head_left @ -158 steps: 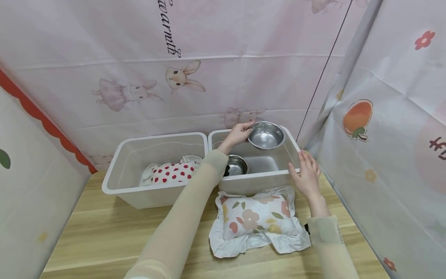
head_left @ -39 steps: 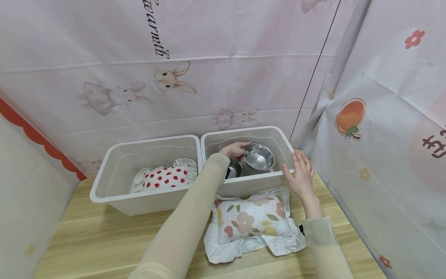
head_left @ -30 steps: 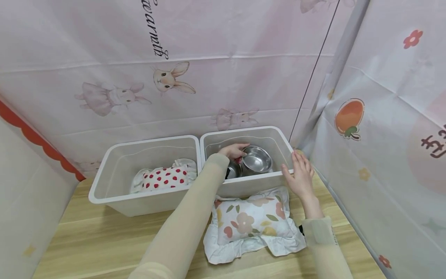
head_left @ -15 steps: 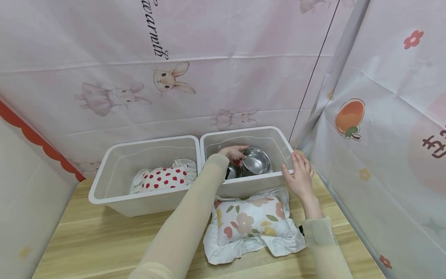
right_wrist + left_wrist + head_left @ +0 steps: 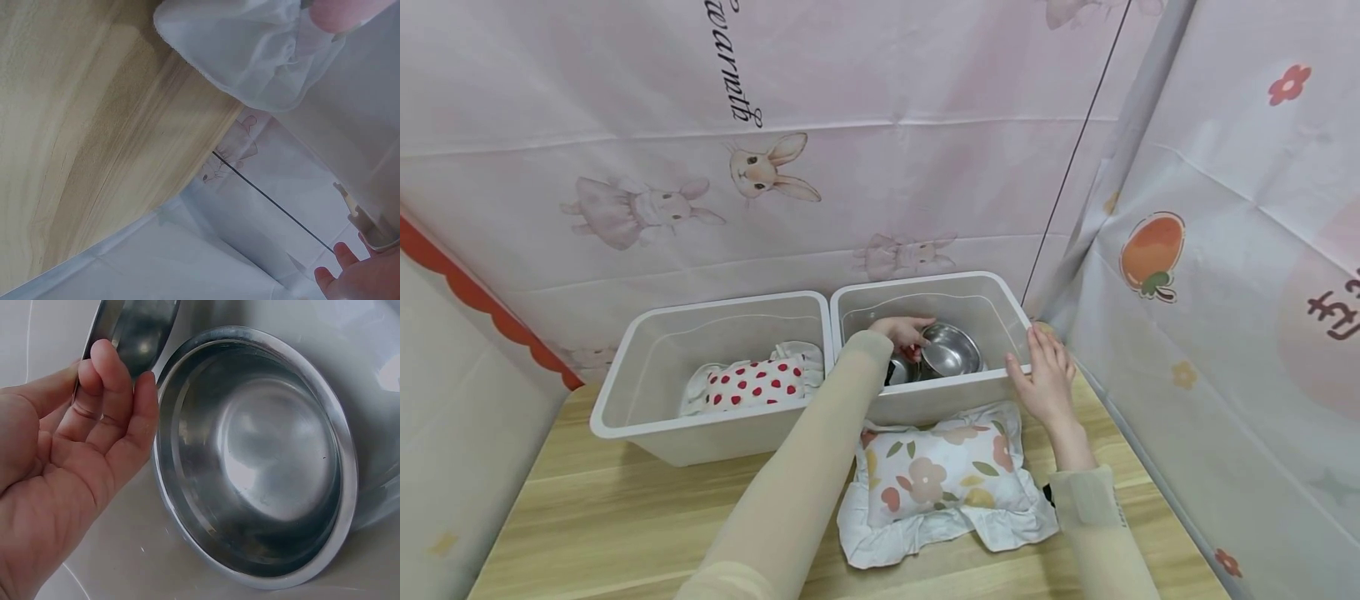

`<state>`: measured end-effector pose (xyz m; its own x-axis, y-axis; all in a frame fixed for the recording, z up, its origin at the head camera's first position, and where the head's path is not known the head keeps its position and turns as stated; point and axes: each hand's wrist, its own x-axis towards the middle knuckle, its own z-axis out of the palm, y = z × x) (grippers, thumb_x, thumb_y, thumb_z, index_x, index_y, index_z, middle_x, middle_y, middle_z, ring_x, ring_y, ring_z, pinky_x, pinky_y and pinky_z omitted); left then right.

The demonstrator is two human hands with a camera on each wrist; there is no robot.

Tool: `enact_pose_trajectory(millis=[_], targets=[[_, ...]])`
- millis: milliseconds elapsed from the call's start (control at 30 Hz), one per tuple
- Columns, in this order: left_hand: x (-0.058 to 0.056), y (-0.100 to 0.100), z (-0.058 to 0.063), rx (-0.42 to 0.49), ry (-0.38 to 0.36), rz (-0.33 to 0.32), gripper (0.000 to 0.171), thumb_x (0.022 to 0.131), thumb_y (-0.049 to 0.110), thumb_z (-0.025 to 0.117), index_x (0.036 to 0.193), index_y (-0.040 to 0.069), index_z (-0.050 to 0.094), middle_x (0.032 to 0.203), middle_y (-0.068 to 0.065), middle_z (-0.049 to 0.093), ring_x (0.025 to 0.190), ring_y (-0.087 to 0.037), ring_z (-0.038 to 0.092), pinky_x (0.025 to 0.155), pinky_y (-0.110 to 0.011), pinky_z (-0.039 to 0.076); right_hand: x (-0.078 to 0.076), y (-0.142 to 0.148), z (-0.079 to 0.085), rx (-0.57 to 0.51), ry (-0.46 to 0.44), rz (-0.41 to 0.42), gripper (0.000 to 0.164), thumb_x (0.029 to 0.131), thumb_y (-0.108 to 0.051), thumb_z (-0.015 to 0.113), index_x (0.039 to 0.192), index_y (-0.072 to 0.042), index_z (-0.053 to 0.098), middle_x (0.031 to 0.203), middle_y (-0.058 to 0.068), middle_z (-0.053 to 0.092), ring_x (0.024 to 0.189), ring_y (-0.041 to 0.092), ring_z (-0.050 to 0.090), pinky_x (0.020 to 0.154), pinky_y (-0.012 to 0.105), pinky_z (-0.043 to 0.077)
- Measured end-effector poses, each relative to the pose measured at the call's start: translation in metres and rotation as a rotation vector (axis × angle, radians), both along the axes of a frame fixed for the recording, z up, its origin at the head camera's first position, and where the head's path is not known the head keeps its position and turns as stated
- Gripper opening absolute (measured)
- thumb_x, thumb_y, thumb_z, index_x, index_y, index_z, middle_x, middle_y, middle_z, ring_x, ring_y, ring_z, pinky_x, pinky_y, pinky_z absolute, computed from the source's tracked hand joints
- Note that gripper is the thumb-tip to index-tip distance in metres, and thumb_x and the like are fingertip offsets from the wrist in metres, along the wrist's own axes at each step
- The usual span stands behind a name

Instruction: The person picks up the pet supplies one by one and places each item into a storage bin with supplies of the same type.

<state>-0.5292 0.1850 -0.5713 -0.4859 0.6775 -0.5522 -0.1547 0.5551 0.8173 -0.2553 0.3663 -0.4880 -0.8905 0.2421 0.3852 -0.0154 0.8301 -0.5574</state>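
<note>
My left hand (image 5: 901, 333) reaches into the right-hand off-white plastic bin (image 5: 925, 287). Thumb and fingers pinch the rim of a stainless steel bowl (image 5: 953, 352), which tilts slightly. To its left in the same bin lies a second metal bowl (image 5: 906, 371), partly hidden by my hand in the head view. In the left wrist view, this other bowl (image 5: 275, 450) fills the middle, while the pinched bowl (image 5: 134, 331) shows only partly at the top. My right hand (image 5: 1048, 379) rests on the bin's front right corner, its fingers extended along the side and its thumb at the front rim.
A matching bin (image 5: 651, 333) stands to the left, holding a small strawberry-print pillow (image 5: 756, 383). A frilled floral pillow (image 5: 943, 479) lies on the wooden table (image 5: 625, 517) before the right bin. Printed cloth walls (image 5: 925, 183) enclose the back and sides.
My left hand has lowered the bowl from above the rim down inside the right bin; over the last second it sinks slightly further. My right hand keeps its place on the corner.
</note>
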Motion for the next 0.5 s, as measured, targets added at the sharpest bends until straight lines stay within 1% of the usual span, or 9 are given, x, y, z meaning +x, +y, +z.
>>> enact_pose_trajectory(millis=[67,100,167,233,300,333,367,400,500], targets=[[-0.002,0.001,-0.004,0.002,-0.007,0.003,0.085,0.094,0.006,0.063,0.156,0.041,0.016,0.065,-0.013,0.051,0.054,-0.021,0.056,0.061,-0.035,0.057,0.001,0.0,0.0,-0.002,-0.001,0.001,0.069,0.097,-0.036,0.052,0.148,0.007,0.033,0.155,0.021,0.029,0.139,0.045,0.02,0.11,0.065,0.008],[0.002,0.0,0.0,-0.006,-0.002,0.014,0.085,0.093,0.006,0.065,0.155,0.042,0.019,0.066,-0.011,0.05,0.054,-0.019,0.054,0.061,-0.035,0.057,0.001,0.0,0.001,-0.003,-0.003,0.002,0.069,0.097,-0.036,0.051,0.148,0.007,0.032,0.155,0.021,0.029,0.139,0.045,0.02,0.11,0.065,0.008],[0.004,-0.003,0.002,0.024,-0.031,-0.004,0.087,0.092,0.006,0.067,0.155,0.043,0.018,0.064,-0.011,0.051,0.052,-0.019,0.055,0.058,-0.033,0.057,0.001,0.001,0.001,-0.003,-0.009,0.003,0.069,0.097,-0.036,0.051,0.148,0.007,0.032,0.155,0.021,0.028,0.139,0.045,0.02,0.11,0.065,0.008],[0.021,-0.006,0.023,0.005,-0.022,0.003,0.085,0.094,0.004,0.063,0.156,0.04,0.017,0.063,-0.012,0.05,0.052,-0.019,0.054,0.059,-0.032,0.056,0.001,0.0,0.002,-0.005,-0.013,0.005,0.069,0.098,-0.036,0.05,0.148,0.007,0.031,0.155,0.022,0.028,0.139,0.045,0.02,0.11,0.065,0.007],[0.048,-0.014,0.058,-0.017,-0.008,0.006,0.079,0.096,0.003,0.058,0.157,0.034,0.018,0.065,-0.009,0.046,0.052,-0.016,0.049,0.06,-0.03,0.054,0.002,0.0,0.003,-0.006,-0.015,0.007,0.069,0.098,-0.036,0.05,0.148,0.007,0.031,0.155,0.023,0.028,0.14,0.045,0.02,0.11,0.065,0.007],[0.058,-0.018,0.073,-0.015,-0.016,-0.001,0.077,0.098,0.001,0.055,0.158,0.03,0.016,0.065,-0.01,0.046,0.052,-0.016,0.05,0.059,-0.029,0.054,0.002,0.0,0.003,-0.005,-0.016,0.007,0.069,0.098,-0.036,0.049,0.148,0.007,0.031,0.155,0.023,0.028,0.14,0.045,0.02,0.11,0.065,0.007],[0.068,-0.019,0.086,-0.046,0.005,0.009,0.073,0.1,0.0,0.05,0.158,0.026,0.015,0.065,-0.009,0.045,0.052,-0.015,0.047,0.059,-0.028,0.052,0.003,0.0,0.004,-0.005,-0.016,0.007,0.069,0.098,-0.037,0.05,0.148,0.008,0.031,0.155,0.023,0.028,0.14,0.045,0.02,0.11,0.065,0.007],[0.075,-0.021,0.094,-0.051,0.0,0.004,0.072,0.1,-0.001,0.048,0.159,0.024,0.013,0.065,-0.009,0.045,0.053,-0.015,0.048,0.059,-0.028,0.052,0.004,0.0,0.005,-0.007,-0.014,0.007,0.069,0.098,-0.037,0.05,0.148,0.007,0.032,0.155,0.023,0.028,0.14,0.045,0.02,0.11,0.065,0.007],[0.077,-0.024,0.098,-0.041,-0.038,-0.007,0.072,0.101,0.001,0.047,0.159,0.026,0.012,0.061,-0.008,0.046,0.051,-0.014,0.049,0.054,-0.026,0.049,0.006,-0.001,0.006,-0.006,-0.016,0.007,0.069,0.098,-0.036,0.051,0.148,0.008,0.031,0.155,0.023,0.028,0.139,0.046,0.02,0.11,0.065,0.007]])
